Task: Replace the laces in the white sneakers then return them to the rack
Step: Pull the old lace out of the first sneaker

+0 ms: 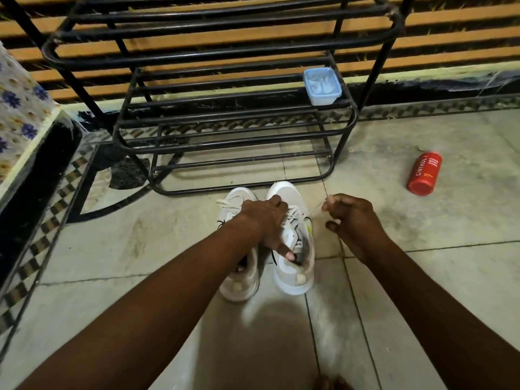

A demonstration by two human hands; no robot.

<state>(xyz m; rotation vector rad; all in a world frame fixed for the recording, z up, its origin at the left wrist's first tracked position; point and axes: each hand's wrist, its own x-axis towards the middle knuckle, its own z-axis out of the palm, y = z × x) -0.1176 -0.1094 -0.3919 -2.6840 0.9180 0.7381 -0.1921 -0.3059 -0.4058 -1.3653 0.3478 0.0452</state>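
Note:
Two white sneakers stand side by side on the floor tiles, toes toward the black metal rack [342, 153]. My left hand [267, 220] presses down on the laced top of the right sneaker [289, 280], thumb at its opening. My right hand [350, 218] is closed on the end of that shoe's white lace [315, 211], which runs taut from the eyelets out to the right. The left sneaker [239, 288] sits partly under my left forearm, its lace loose over the toe.
A light blue plastic tub [322, 85] sits on the rack's low shelf at the right. A red bottle [425, 173] lies on the floor to the right. A flower-patterned cover [19, 114] drapes furniture at the left. A slatted wall stands behind the rack.

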